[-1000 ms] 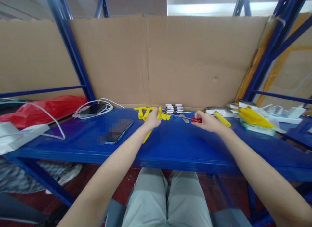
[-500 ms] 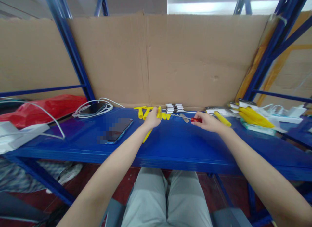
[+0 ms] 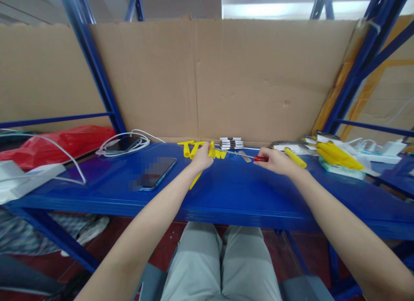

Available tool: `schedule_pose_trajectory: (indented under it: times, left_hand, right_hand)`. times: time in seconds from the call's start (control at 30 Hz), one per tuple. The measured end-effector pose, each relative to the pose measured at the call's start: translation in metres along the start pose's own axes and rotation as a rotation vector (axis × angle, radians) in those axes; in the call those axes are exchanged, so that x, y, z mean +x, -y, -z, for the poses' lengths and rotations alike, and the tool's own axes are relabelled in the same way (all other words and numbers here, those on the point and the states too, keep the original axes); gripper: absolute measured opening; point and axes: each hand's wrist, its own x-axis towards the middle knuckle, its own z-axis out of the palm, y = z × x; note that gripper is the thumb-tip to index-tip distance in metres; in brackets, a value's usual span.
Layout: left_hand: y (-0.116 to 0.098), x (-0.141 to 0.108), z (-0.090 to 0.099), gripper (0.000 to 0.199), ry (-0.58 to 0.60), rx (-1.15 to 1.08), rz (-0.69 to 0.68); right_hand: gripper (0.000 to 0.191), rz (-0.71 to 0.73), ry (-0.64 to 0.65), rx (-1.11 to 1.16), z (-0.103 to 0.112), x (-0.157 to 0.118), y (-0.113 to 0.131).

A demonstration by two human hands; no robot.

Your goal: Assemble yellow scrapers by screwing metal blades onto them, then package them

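My left hand (image 3: 203,158) is closed around a yellow plastic scraper (image 3: 196,179), whose handle points down toward the table's front edge. In my right hand (image 3: 275,159) is a screwdriver (image 3: 261,158) with a red handle. Its thin metal shaft runs left toward the yellow head at my left hand; whether the tip touches it I cannot make out. Left of my left hand lie other yellow T-shaped pieces (image 3: 186,150). Small yellow parts (image 3: 221,154) are just right of it, and flat grey metal pieces (image 3: 245,157) lie under the shaft.
A stack of small white-and-black packs (image 3: 231,143) stands by the cardboard wall (image 3: 239,81). On the left are a phone (image 3: 159,172), coiled white cable (image 3: 142,142) and a red bag (image 3: 61,145). Yellow handles (image 3: 295,158), packets (image 3: 339,155) and a power strip (image 3: 381,156) lie right.
Hardly anything differs. My right hand and the screwdriver have shifted very slightly; my left hand stays in place on the yellow scraper.
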Motion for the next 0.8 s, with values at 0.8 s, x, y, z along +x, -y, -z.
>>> schedule_pose_trajectory:
  times: [0.8]
  left_hand:
    - [-0.0021, -0.0016, 0.0007, 0.033, 0.027, -0.014, -0.013]
  right_hand:
    - [0.018, -0.023, 0.009, 0.072, -0.002, 0.0014, -0.0017]
